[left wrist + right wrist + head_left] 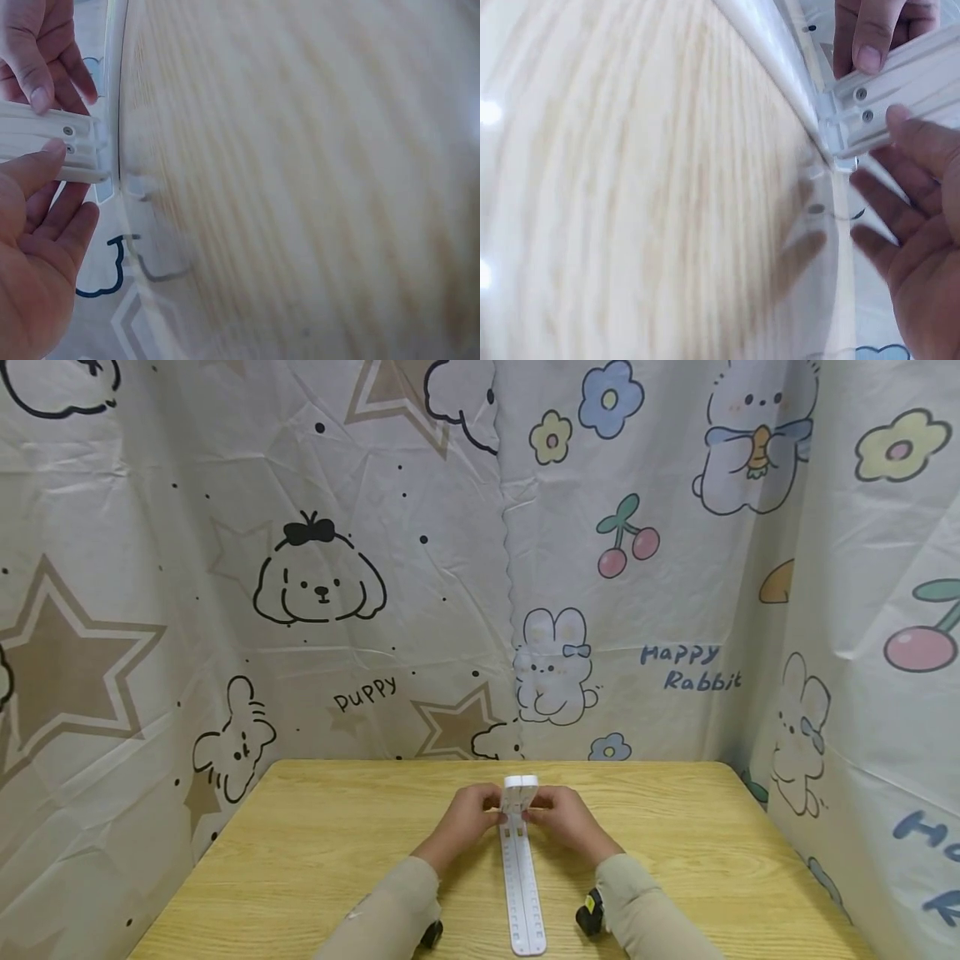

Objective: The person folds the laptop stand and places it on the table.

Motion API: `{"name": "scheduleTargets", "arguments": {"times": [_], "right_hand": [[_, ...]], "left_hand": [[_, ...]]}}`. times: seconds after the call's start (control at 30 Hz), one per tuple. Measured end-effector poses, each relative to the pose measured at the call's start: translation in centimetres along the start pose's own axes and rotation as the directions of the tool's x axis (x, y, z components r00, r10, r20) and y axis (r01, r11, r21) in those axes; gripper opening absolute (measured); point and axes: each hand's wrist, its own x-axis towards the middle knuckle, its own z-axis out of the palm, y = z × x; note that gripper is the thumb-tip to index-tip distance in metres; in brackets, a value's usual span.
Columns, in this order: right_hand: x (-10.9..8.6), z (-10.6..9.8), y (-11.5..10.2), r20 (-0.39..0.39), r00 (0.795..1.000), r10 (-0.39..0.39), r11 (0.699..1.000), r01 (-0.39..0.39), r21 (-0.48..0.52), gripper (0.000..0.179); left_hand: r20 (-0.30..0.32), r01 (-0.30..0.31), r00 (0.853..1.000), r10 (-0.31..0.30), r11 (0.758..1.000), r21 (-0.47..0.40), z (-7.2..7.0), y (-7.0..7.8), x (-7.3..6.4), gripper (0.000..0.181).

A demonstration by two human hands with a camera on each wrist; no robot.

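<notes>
A white plastic hinged strip (522, 893) lies lengthwise on the table, its far section (519, 793) folded up from the long flat part. My left hand (474, 814) grips the left edge of that raised section, thumb on the near face and fingers behind. On the opposite edge, my right hand (564, 817) pinches the same section between thumb and fingers. Two small screws (864, 105) show near the fold in the right wrist view. In the left wrist view both thumbs press on the white piece (30, 135), one from each side.
The wooden table (337, 835) spreads out around the strip. Behind and beside it hangs a printed cloth (427, 610) with puppies, rabbits and stars. Black wrist straps (590, 913) sit at the sleeves, close to the tabletop.
</notes>
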Motion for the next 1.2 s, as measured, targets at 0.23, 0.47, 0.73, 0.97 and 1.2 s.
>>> {"name": "scheduleTargets", "arguments": {"times": [0.23, 0.47, 0.73, 0.97, 1.2], "right_hand": [[0.2, -0.3, 0.6, 0.035, 0.999, -0.040, 0.998, 0.038, 0.039, 0.013], [0.2, -0.6, 0.9, 0.061, 0.996, -0.065, 0.997, 0.062, 0.046, 0.014], [-0.2, -1.5, 0.8, 0.141, 0.989, -0.053, 0.998, 0.047, 0.047, 0.013], [-0.1, -2.1, 0.8, 0.215, 0.974, -0.067, 0.997, 0.057, 0.053, 0.026], [-0.1, -2.2, 1.1, 0.266, 0.962, -0.068, 0.997, 0.056, 0.052, 0.028]], "left_hand": [[-0.003, 0.029, 1.000, -0.029, 0.999, -0.026, -0.3, -0.3, 0.3, 0.015], [0.014, 0.068, 0.998, -0.068, 0.997, -0.046, -0.4, -0.6, 0.2, 0.014], [0.094, 0.079, 0.993, -0.073, 0.995, -0.067, -0.9, -0.4, -0.2, 0.016], [0.145, 0.106, 0.985, -0.092, 0.990, -0.091, -1.4, -0.5, -0.7, 0.023], [0.200, 0.117, 0.975, -0.099, 0.990, -0.076, -1.6, -0.9, -0.9, 0.028]]}}
